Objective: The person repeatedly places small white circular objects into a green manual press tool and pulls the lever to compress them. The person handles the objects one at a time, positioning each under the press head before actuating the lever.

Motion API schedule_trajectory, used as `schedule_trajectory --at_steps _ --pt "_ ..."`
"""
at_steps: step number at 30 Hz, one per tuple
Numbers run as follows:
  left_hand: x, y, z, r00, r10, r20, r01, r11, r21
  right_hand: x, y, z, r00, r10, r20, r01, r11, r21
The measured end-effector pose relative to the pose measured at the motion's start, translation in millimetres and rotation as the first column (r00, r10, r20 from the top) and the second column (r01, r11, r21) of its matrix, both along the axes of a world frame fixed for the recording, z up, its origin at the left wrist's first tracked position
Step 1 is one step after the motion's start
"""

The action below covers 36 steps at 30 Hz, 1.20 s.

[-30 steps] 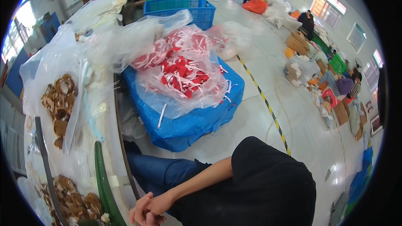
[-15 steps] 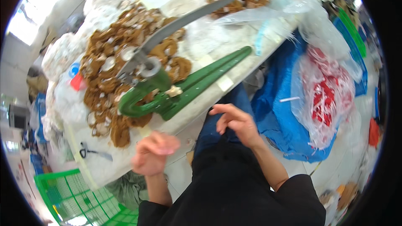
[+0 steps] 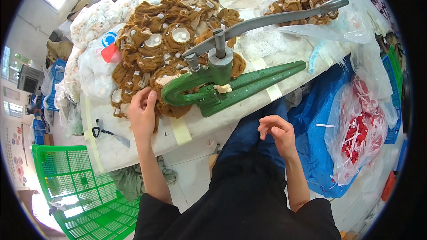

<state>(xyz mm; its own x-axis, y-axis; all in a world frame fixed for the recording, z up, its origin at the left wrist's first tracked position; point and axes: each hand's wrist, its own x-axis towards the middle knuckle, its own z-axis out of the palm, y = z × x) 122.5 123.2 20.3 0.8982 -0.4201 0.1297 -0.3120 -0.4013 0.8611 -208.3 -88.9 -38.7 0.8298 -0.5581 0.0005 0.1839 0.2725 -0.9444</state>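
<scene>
My left hand (image 3: pixel 143 112) is at the near edge of a pile of brown plush pieces (image 3: pixel 147 62), fingers half bent and thumb apart, with nothing seen in it. Some of these pieces bear white discs and small white tabs. My right hand (image 3: pixel 279 134) hangs over my lap, loosely curled, fingers apart and holding nothing. Between and beyond my hands stands a green hand press (image 3: pixel 258 84) with a long grey lever (image 3: pixel 275 18). A small cream-coloured lump (image 3: pixel 223 89) sits on the press, below its round column.
Black-handled snips (image 3: pixel 109 132) lie at the table's left. Below is a green plastic basket (image 3: pixel 71 173). To the right, a blue sack (image 3: pixel 307 129) carries a clear bag of red and white scraps (image 3: pixel 356 138). More brown pieces (image 3: pixel 302 2) fill a clear bag at the back.
My left hand has moved forward and left from the table's front edge to the brown pile. My right hand stays near my lap. The view has shifted, so the press appears farther right.
</scene>
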Motion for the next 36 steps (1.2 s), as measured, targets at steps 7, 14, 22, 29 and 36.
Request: schedule_trajectory --at_steps 7,14,22,29,36 --pt "1 -18 -7 0.984 -0.166 0.065 0.17 0.984 -0.052 -9 1 -6 0.999 -0.036 0.012 0.036 0.999 0.026" --pt "1 -6 -2 0.996 -0.074 0.047 0.083 0.97 -0.227 -9 4 -4 1.0 -0.027 -0.006 0.027 0.999 0.034" --pt "-49 14 38 0.968 0.173 0.183 -0.024 0.787 -0.617 3 13 -3 0.992 0.123 0.012 -0.124 0.984 0.125" --pt "-131 -15 33 0.73 -0.37 0.575 0.584 0.775 -0.243 48 39 22 0.911 0.288 0.294 -0.395 0.81 0.433" --pt "-145 -39 -3 0.638 -0.675 0.371 0.763 0.618 -0.19 64 27 30 0.999 0.037 0.015 -0.04 0.971 0.238"
